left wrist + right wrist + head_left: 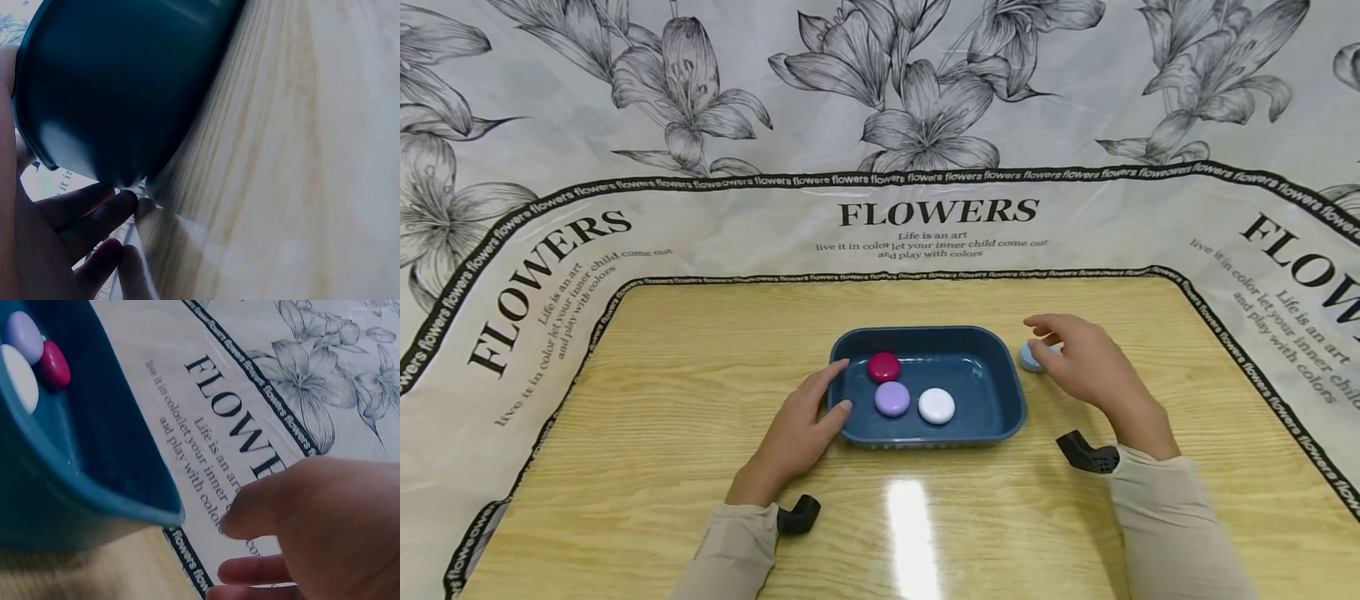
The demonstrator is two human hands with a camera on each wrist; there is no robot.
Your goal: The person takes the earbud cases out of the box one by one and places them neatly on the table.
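Observation:
A dark blue rectangular tray [988, 417] stands on the table with three smooth round pieces inside. These are a crimson one [883, 367], a lilac one [892, 400] and a white one [936, 407]. My left hand [801, 427] grips the tray's left end, thumb and index fingertip over the rim. In the left wrist view its other fingers [100, 215] lie against the outside of the wall. To the right of the tray, my right hand [1086, 362] hovers over a light blue round piece [1027, 358], fingers loosely bent and partly hiding it. That piece does not show in the right wrist view.
The wood-grain table [662, 400] is bordered at the back and sides by a white cloth [737, 225] with flower drawings and lettering. Black curved mounts [799, 515] stick out from both wrists.

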